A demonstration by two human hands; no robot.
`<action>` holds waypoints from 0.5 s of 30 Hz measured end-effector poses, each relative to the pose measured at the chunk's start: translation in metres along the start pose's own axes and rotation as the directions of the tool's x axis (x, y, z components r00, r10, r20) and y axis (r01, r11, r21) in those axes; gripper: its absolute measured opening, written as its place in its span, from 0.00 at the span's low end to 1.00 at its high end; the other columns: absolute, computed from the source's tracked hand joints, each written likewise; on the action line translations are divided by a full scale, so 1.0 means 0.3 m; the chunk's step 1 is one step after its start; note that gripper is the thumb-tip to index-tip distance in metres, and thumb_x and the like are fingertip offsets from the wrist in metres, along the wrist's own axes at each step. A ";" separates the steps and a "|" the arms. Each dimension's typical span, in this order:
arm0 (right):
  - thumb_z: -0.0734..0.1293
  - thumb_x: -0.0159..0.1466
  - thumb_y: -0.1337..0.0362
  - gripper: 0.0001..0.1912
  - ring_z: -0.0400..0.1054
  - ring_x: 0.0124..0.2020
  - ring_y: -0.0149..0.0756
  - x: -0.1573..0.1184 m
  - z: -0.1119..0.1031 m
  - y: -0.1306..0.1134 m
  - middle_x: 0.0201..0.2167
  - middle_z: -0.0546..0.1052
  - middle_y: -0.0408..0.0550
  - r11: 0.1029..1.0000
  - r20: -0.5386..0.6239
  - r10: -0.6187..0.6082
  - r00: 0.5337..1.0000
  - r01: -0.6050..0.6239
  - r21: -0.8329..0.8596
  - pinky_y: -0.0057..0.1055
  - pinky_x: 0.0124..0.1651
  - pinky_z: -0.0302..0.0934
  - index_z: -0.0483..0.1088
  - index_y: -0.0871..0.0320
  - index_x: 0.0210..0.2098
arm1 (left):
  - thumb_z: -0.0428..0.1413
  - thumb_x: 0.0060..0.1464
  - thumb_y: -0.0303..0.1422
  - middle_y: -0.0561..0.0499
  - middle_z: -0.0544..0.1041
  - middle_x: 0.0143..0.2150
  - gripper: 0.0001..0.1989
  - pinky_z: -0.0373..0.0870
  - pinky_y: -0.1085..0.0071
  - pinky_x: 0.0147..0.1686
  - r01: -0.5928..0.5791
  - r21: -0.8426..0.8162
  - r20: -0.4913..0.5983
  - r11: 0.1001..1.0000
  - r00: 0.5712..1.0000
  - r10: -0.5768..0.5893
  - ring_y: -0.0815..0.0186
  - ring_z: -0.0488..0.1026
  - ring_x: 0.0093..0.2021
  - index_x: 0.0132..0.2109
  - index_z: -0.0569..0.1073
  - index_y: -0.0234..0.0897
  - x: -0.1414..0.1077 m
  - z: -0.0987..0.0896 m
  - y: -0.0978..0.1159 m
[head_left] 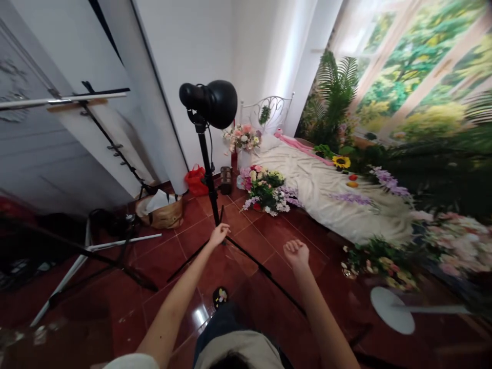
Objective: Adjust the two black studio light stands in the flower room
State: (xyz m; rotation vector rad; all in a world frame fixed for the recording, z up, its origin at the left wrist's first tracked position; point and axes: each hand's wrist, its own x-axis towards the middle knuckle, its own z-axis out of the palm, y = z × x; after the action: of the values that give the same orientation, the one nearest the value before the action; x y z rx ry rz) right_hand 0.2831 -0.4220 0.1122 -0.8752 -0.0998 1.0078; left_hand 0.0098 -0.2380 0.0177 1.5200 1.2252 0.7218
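Observation:
My left hand (220, 234) reaches forward with its fingers curled. It overlaps the lower pole of a black light stand (210, 192); whether it touches the pole I cannot tell, and the inside of the hand is hidden. On top of that stand sits a black lamp head (215, 102), facing right toward the bed. To the right of the pole, my right hand (296, 252) is held up over the floor, its fingers loosely folded and nothing visible in them. Below it, one black tripod leg (265, 270) slants across the tiles.
A bed with cream bedding (319, 202) stands at the right, with flower bunches (267, 192) beside it. A round white base (392, 310) lies lower right. On the left are a woven basket (165, 212), a red bag (196, 179) and white stand legs (77, 266).

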 end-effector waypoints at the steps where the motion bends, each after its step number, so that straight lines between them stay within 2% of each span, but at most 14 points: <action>1: 0.54 0.54 0.69 0.13 0.41 0.12 0.26 0.018 0.055 0.041 0.11 0.45 0.35 0.997 0.035 0.077 0.996 -0.076 -0.025 0.24 0.18 0.44 0.43 0.56 0.17 | 0.51 0.52 0.31 0.49 0.76 0.34 0.11 0.70 0.69 0.39 -0.003 0.039 -0.082 0.999 0.997 0.006 0.68 0.73 0.34 0.43 0.68 0.35 0.062 -0.058 0.023; 2: 0.54 0.56 0.68 0.13 0.42 0.13 0.26 0.037 0.108 0.081 0.12 0.46 0.35 0.987 0.070 0.153 0.986 -0.149 -0.057 0.24 0.18 0.44 0.46 0.55 0.18 | 0.52 0.51 0.30 0.48 0.75 0.37 0.13 0.70 0.69 0.40 -0.001 0.086 -0.179 0.996 0.984 0.017 0.68 0.73 0.36 0.45 0.67 0.35 0.121 -0.114 0.045; 4: 0.55 0.59 0.66 0.12 0.44 0.13 0.26 0.081 0.209 0.156 0.13 0.49 0.35 0.953 0.134 0.283 0.950 -0.263 -0.150 0.24 0.18 0.45 0.50 0.55 0.19 | 0.55 0.50 0.31 0.44 0.73 0.45 0.19 0.69 0.67 0.44 -0.003 0.186 -0.377 0.983 0.923 0.074 0.66 0.72 0.43 0.50 0.64 0.34 0.225 -0.216 0.089; 6: 0.56 0.61 0.63 0.12 0.46 0.14 0.26 0.130 0.309 0.229 0.14 0.52 0.36 0.912 0.183 0.363 0.914 -0.308 -0.269 0.24 0.18 0.46 0.53 0.55 0.22 | 0.58 0.48 0.34 0.41 0.69 0.51 0.24 0.66 0.65 0.50 -0.028 0.268 -0.473 0.963 0.867 0.156 0.62 0.69 0.50 0.52 0.63 0.34 0.310 -0.298 0.130; 8: 0.57 0.62 0.61 0.11 0.48 0.14 0.25 0.182 0.407 0.305 0.15 0.55 0.36 0.866 0.221 0.418 0.881 -0.314 -0.388 0.24 0.19 0.47 0.55 0.55 0.23 | 0.58 0.49 0.36 0.41 0.69 0.54 0.25 0.63 0.64 0.53 -0.083 0.302 -0.438 0.950 0.873 0.216 0.61 0.67 0.54 0.53 0.63 0.36 0.376 -0.352 0.164; 11: 0.58 0.62 0.59 0.11 0.53 0.15 0.26 0.260 0.553 0.418 0.16 0.59 0.38 0.798 0.242 0.484 0.841 -0.311 -0.516 0.23 0.20 0.51 0.59 0.56 0.25 | 0.55 0.53 0.40 0.43 0.72 0.51 0.20 0.65 0.66 0.51 -0.129 0.286 -0.313 0.950 0.924 0.220 0.62 0.70 0.50 0.51 0.65 0.37 0.445 -0.385 0.197; 15: 0.57 0.64 0.59 0.11 0.61 0.19 0.27 0.368 0.737 0.551 0.22 0.70 0.44 0.701 0.168 0.542 0.824 -0.332 -0.631 0.23 0.24 0.57 0.66 0.57 0.32 | 0.52 0.53 0.47 0.43 0.75 0.47 0.22 0.67 0.68 0.43 -0.049 0.337 -0.291 0.940 0.944 0.153 0.61 0.73 0.45 0.50 0.67 0.38 0.481 -0.393 0.211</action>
State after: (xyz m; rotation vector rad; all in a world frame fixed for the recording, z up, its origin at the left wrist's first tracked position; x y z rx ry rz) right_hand 0.1302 -0.1671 0.1134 -1.3123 -0.5430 1.6404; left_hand -0.0299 -0.0611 0.0940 1.7993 1.5739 0.8879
